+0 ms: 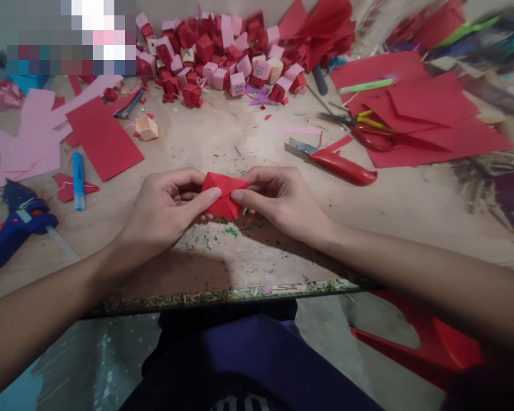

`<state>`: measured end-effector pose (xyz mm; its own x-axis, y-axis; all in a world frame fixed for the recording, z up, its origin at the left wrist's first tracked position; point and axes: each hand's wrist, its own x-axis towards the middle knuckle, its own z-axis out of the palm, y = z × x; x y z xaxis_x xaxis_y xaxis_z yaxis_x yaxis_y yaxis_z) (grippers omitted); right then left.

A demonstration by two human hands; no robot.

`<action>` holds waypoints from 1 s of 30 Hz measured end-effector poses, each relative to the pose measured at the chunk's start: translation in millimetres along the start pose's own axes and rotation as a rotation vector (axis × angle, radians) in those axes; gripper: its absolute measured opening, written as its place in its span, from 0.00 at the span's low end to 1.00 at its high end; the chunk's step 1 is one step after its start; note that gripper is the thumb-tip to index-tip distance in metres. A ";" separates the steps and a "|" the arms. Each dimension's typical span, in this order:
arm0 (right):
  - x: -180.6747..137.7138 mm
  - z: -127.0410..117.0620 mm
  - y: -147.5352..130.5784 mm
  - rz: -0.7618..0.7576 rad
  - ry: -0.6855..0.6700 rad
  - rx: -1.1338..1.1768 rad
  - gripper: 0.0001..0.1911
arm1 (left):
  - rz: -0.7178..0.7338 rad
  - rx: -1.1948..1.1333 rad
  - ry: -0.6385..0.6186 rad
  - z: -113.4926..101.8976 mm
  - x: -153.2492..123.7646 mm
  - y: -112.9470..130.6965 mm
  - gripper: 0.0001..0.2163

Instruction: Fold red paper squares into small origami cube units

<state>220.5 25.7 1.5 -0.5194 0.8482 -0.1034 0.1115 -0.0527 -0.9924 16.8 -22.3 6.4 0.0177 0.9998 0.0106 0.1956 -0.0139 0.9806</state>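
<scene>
Red paper in both grips

Straight ahead of the two hands, the table offers an open lane between the red card on the left and the red-handled tool on the right, with only small scraps lying in it. The heap of paper cubes closes its far end. Leftward the way is tight — the blue marker and the glue gun lie beside the left forearm. Rightward, a wide bare strip runs between that tool and the right forearm; farther back, scissors and red sheets block it. Nearer the front edge, both forearms fence in a crumb-strewn patch.
</scene>
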 end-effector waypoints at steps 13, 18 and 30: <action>0.8 0.3 -0.2 -0.050 0.048 -0.008 0.06 | -0.083 -0.013 0.016 -0.4 1.4 2.2 0.05; 1.3 0.3 -1.8 -0.030 0.013 0.019 0.05 | -0.102 0.040 0.060 1.6 1.6 2.6 0.04; -1.6 2.0 -6.4 0.016 0.028 0.032 0.07 | -0.121 -0.043 0.057 0.7 1.9 5.3 0.06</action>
<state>219.0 23.6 7.8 -0.4939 0.8615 -0.1176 0.0921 -0.0827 -0.9923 18.5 -20.4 11.5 -0.0595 0.9933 -0.0988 0.1506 0.1068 0.9828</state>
